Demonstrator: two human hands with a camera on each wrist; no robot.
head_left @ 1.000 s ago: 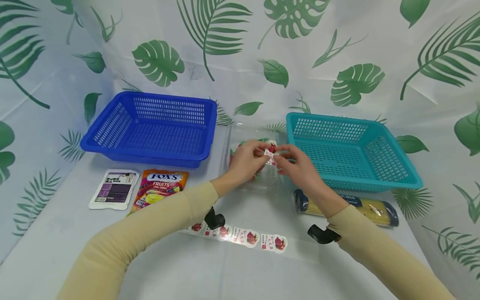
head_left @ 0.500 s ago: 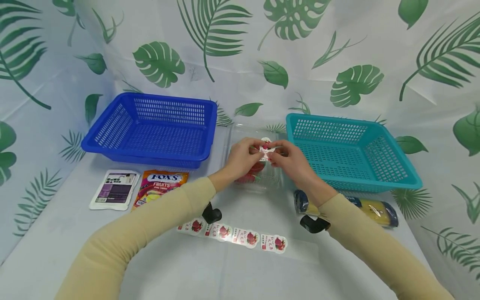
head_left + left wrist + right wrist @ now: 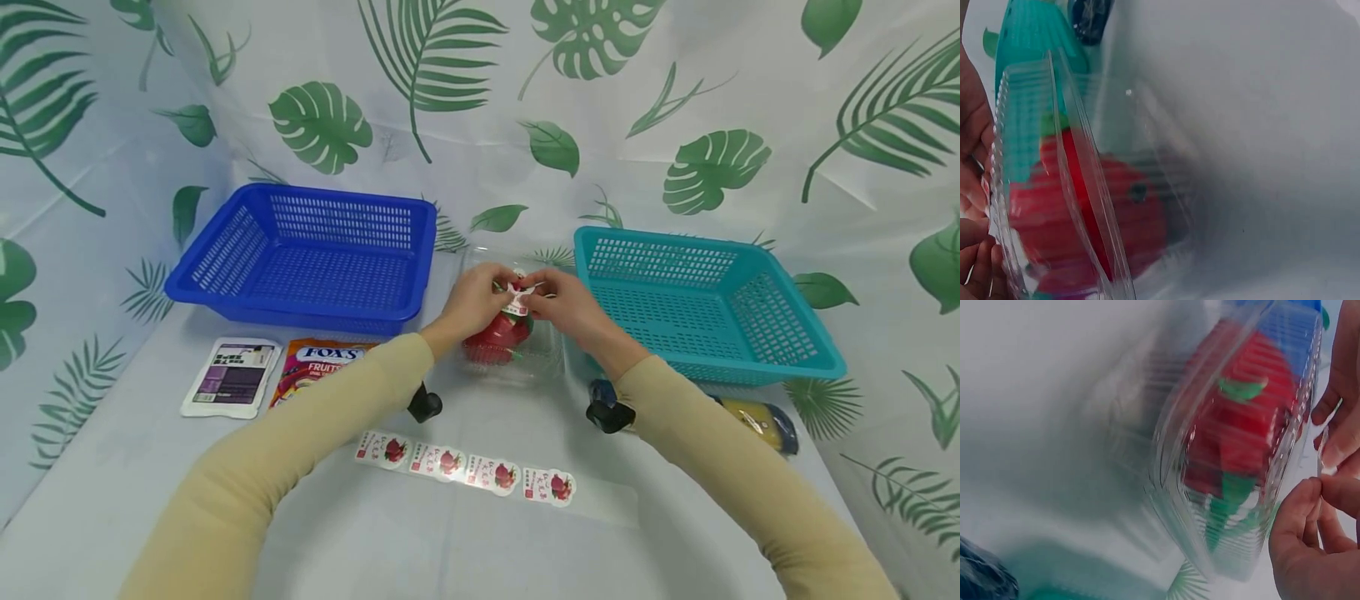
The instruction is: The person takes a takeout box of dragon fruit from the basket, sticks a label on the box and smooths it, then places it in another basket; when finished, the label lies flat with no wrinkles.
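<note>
My left hand [image 3: 474, 302] and right hand [image 3: 568, 307] meet above a clear plastic clamshell box [image 3: 549, 360]. Between their fingertips they pinch a small white sticker [image 3: 516, 308] with red print, its upper part bent. Inside the box lie red fruits with green tips, probably dragon fruit [image 3: 495, 337], partly covered by my left hand in the head view. From the left wrist, the ridged box [image 3: 1119, 250] shows side-on, with the red fruit [image 3: 1129, 215] behind its wall. In the right wrist view, thumbs and fingertips come together right at the lid.
A blue basket [image 3: 300, 321] stands at the back left, a teal basket [image 3: 720, 371] at the right. On the left lie a white pack with a purple label [image 3: 231, 379] and a Fox's candy bag [image 3: 318, 360]. A yellow pasta pack [image 3: 753, 421] lies right; a sticker strip [image 3: 491, 475] lies in front.
Both hands have shifted slightly left and toward the back with the sticker, the right one further. More of the red fruit shows below them. The sticker has become more bent.
</note>
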